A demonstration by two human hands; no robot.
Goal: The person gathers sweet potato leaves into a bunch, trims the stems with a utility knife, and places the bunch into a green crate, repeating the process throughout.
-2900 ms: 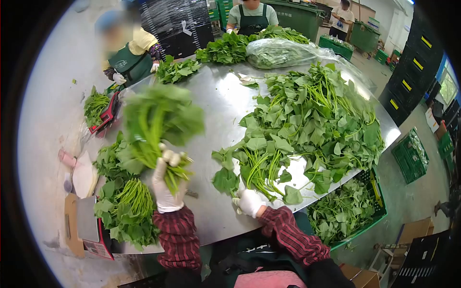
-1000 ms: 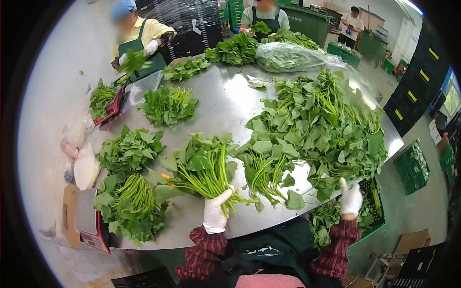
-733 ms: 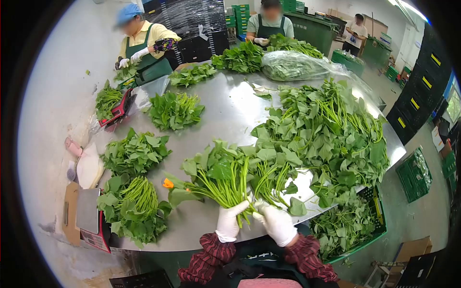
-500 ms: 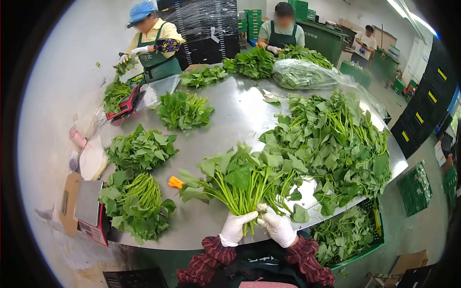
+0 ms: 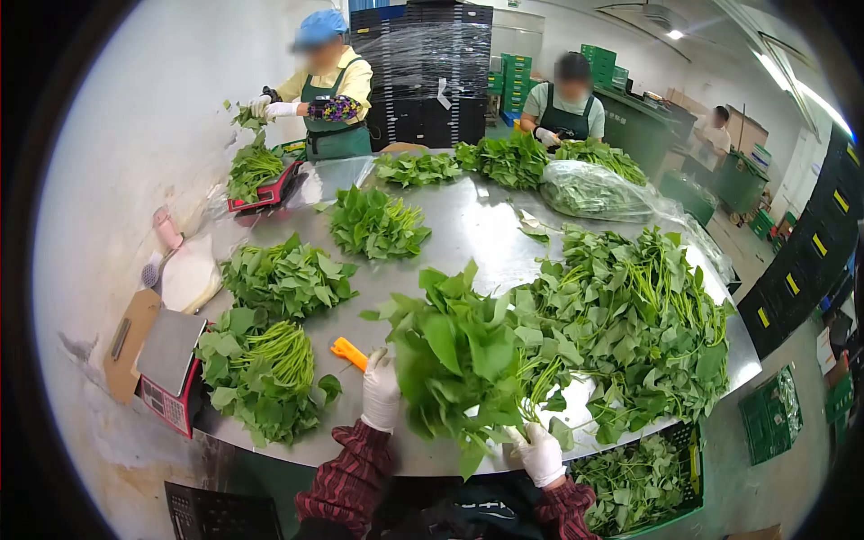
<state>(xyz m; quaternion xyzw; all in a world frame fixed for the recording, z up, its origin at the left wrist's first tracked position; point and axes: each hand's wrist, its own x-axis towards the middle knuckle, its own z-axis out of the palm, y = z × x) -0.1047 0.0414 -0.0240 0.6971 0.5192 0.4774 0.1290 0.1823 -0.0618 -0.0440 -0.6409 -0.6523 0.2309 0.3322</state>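
Observation:
A leafy green bunch (image 5: pixel 454 351), slightly blurred, is up off the metal table in front of me. My left hand (image 5: pixel 381 391), in a white glove, is closed at its left side, the fingertips partly behind leaves. An orange-handled tool (image 5: pixel 349 353) lies just left of those fingers. My right hand (image 5: pixel 540 454), also gloved, is closed beside the bunch's lower right, near stems at the pile's edge; what it pinches is too small to tell. To the right spreads a large pile of loose greens (image 5: pixel 630 324).
More bunches lie at left (image 5: pixel 270 364), beside a red scale (image 5: pixel 171 369). A green crate of greens (image 5: pixel 693 472) stands below the table's right edge. A filled plastic bag (image 5: pixel 594 191) lies at the back. Two co-workers (image 5: pixel 337 99) (image 5: pixel 567 108) stand across the table; another person is farther back.
My left hand has moved left and up from the stem ends, and the bunch has turned, its leaves now toward me. My hands have parted. The view has tilted upward.

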